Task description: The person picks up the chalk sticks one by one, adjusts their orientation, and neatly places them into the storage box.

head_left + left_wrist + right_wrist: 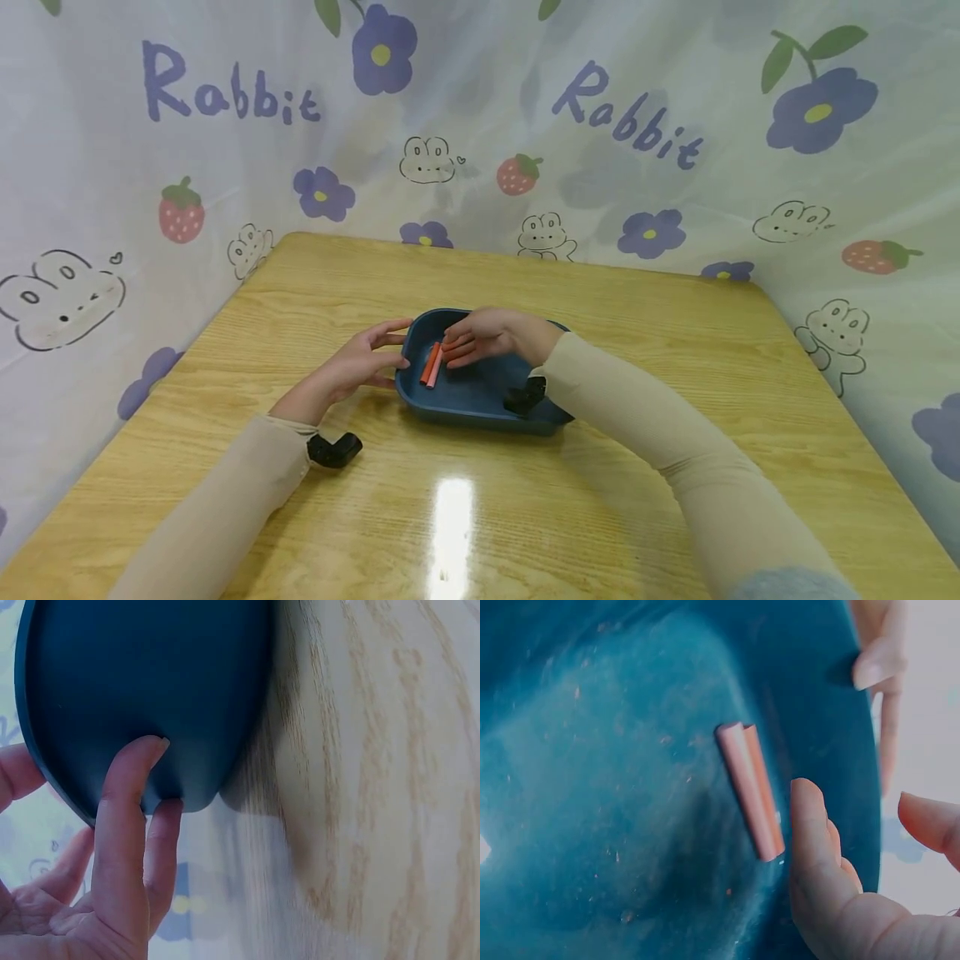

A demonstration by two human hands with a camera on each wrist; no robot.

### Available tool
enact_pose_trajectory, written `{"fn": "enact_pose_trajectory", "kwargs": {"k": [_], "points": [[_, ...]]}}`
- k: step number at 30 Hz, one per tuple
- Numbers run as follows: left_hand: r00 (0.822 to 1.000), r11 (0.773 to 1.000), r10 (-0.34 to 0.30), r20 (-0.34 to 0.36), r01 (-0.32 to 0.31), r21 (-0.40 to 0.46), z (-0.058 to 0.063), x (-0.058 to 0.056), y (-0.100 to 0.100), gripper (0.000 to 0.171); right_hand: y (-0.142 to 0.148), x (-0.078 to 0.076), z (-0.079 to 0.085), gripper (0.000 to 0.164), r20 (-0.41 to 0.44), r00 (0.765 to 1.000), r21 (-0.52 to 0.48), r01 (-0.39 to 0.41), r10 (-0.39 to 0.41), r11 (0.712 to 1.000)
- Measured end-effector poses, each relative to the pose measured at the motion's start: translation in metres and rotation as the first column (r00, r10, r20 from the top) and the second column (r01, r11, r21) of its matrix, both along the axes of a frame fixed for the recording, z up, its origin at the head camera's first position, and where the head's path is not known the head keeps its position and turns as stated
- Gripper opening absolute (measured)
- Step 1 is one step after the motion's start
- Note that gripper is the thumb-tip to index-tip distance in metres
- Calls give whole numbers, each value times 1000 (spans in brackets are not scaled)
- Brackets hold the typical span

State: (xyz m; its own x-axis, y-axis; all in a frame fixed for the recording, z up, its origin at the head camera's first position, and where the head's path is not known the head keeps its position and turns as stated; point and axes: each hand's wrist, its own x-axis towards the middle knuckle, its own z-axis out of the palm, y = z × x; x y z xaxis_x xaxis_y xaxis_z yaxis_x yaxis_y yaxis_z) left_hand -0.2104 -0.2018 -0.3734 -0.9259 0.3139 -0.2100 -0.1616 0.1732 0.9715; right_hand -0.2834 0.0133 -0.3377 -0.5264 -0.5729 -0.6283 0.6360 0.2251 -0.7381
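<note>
A dark blue tray (480, 413) with rounded corners and raised walls sits on the wooden table. Inside it, by the left wall, lie a red stick (430, 364) and a pink stick (435, 370), short, slim and side by side. My left hand (362, 360) holds the tray's left end, its thumb over the rim and other fingers outside. Over the inside of the tray hovers my right hand (491, 335), fingers loosely bent beside the sticks. In the right wrist view a gap separates the fingers (811, 825) from the pink stick (747, 791).
The wooden table (645, 508) extends around the tray on all sides. A white cloth (480, 108) printed with rabbits, flowers and strawberries hangs behind and beside it. Each wrist carries a black device (335, 451).
</note>
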Motion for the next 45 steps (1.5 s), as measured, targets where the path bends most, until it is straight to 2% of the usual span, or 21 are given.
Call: {"fn": "enact_pose_trajectory", "kwargs": {"k": [6, 14, 20, 25, 35, 45], "points": [[1000, 1000, 14, 4, -14, -3, 0, 1, -1, 66, 10, 9, 10, 52, -58, 997, -38, -48, 46, 998], [1000, 1000, 26, 8, -26, -17, 2, 4, -3, 66, 32, 24, 21, 54, -109, 993, -102, -57, 46, 993], [1000, 999, 20, -4, -20, -35, 5, 6, -4, 66, 53, 29, 23, 54, -145, 988, -141, -64, 44, 988], [1000, 999, 28, 6, -27, -42, 2, 5, -4, 67, 74, 34, 20, 55, -149, 989, -160, -43, 18, 986], [1000, 997, 22, -8, -23, -78, 3, 3, -1, 66, 120, 49, 18, 55, -135, 987, -219, 59, -90, 974], [1000, 996, 27, -9, -27, -89, 5, 5, 3, 67, 173, 63, 15, 53, -215, 969, -243, 71, -125, 968]]}}
